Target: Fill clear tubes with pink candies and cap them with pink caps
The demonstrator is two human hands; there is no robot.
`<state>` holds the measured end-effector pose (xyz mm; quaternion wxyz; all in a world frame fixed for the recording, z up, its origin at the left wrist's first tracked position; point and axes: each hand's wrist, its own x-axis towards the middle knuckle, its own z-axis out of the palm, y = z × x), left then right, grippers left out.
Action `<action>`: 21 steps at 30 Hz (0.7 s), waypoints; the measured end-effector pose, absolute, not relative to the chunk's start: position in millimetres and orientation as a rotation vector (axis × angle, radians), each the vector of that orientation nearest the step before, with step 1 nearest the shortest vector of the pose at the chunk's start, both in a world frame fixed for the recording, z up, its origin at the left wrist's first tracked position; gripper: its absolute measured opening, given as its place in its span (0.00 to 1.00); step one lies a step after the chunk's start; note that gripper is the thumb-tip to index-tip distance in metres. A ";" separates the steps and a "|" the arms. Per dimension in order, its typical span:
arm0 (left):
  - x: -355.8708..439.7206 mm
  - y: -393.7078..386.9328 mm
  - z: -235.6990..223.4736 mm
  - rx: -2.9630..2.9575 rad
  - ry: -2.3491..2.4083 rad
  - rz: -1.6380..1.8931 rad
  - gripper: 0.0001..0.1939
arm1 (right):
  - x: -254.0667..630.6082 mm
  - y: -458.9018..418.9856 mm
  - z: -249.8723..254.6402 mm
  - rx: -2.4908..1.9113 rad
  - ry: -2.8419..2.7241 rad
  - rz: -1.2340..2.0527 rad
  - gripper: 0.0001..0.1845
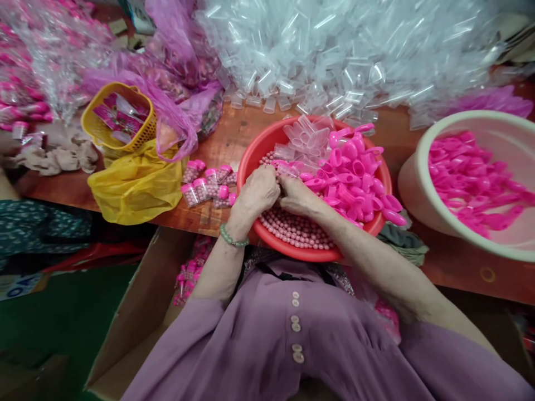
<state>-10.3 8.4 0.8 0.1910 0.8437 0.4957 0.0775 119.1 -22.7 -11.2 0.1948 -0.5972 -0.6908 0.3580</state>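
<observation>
Over the left side of a red basin (381, 225), my left hand (259, 190) and my right hand (297, 196) meet with curled fingers. Whatever their fingertips grip is hidden by the fingers. Pink beads (292, 229) lie beneath both hands, partly in neat rows. Just beyond my right hand are glossy pink caps (355, 172) in a heap, and a small pile of clear plastic tubes (307, 136) fills the back of the basin. Left of the basin, several small capped containers of pink beads (204, 189) lie on the table, closest to my left hand.
A white tub (412, 172) of pink pieces stands at right. Clear tubes (346, 50) are heaped along the back. At left are a yellow basket (92, 125), a yellow bag (137, 186) and a purple bag (179, 125). Below the table edge sits an open cardboard box (134, 312).
</observation>
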 end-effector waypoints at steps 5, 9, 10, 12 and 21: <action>-18.7 16.3 -0.5 2.088 1.217 0.611 0.16 | 131.7 -24.7 -0.5 -1.480 -1.739 1.191 0.16; -27.0 19.5 3.0 1.790 1.002 0.701 0.18 | 139.3 -24.2 1.8 -1.336 -1.653 1.225 0.12; -29.2 19.9 4.4 1.740 0.938 0.703 0.19 | 140.6 -23.7 1.0 -1.298 -1.627 1.228 0.12; -32.6 20.3 6.5 1.680 0.795 0.676 0.20 | 142.8 -22.7 -0.6 -1.234 -1.599 1.230 0.11; -30.8 10.4 -1.0 1.550 0.749 0.857 0.21 | 142.2 -28.5 2.6 -1.205 -1.501 1.264 0.17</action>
